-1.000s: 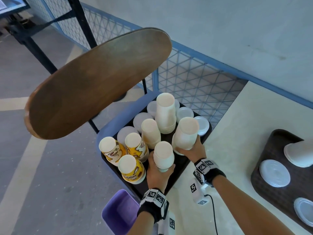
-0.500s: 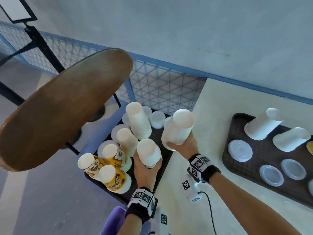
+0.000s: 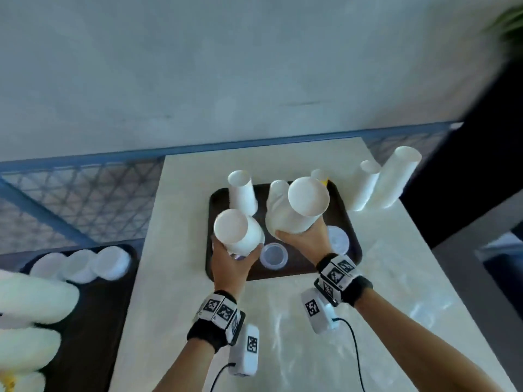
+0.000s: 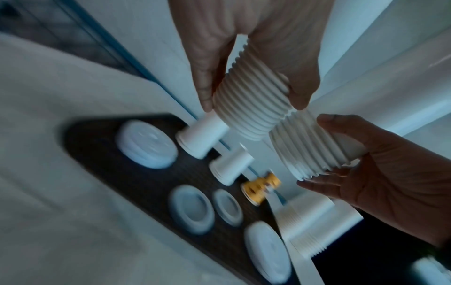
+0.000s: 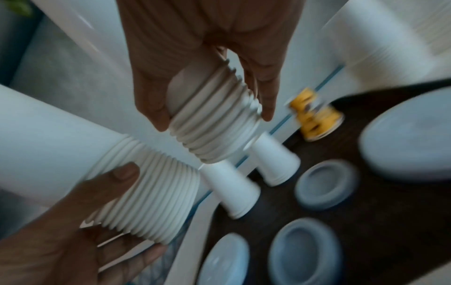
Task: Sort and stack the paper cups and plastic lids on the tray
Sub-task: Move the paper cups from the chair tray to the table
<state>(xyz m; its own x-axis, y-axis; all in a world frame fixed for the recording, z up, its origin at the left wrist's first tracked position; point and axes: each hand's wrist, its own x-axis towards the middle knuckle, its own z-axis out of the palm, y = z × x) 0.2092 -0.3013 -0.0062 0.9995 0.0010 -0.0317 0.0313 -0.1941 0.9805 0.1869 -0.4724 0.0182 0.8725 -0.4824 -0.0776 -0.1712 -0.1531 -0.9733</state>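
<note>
My left hand [image 3: 235,257] grips a short stack of white paper cups [image 3: 237,234] over the front left of the brown tray [image 3: 297,274]. My right hand [image 3: 301,236] grips a taller white cup stack [image 3: 302,206] over the tray's middle. The wrist views show the two stacks' ribbed rims close together, one [image 4: 251,111] in the left hand [image 4: 253,105], the other [image 5: 214,131] in the right hand [image 5: 214,120]. On the tray stand upturned white cups [image 3: 242,193], a yellow printed cup [image 4: 260,187] and clear plastic lids [image 3: 274,256].
Two tall white cup stacks [image 3: 393,179] stand on the pale table [image 3: 283,321] right of the tray. A second dark tray [image 3: 93,321] with lids [image 3: 109,263] and more cups sits lower at the left. A blue mesh railing [image 3: 85,199] runs behind.
Both hands have lifted their cup stacks off the chair-side tray and carried them right, over the table's tray. The view has swung right with them.
</note>
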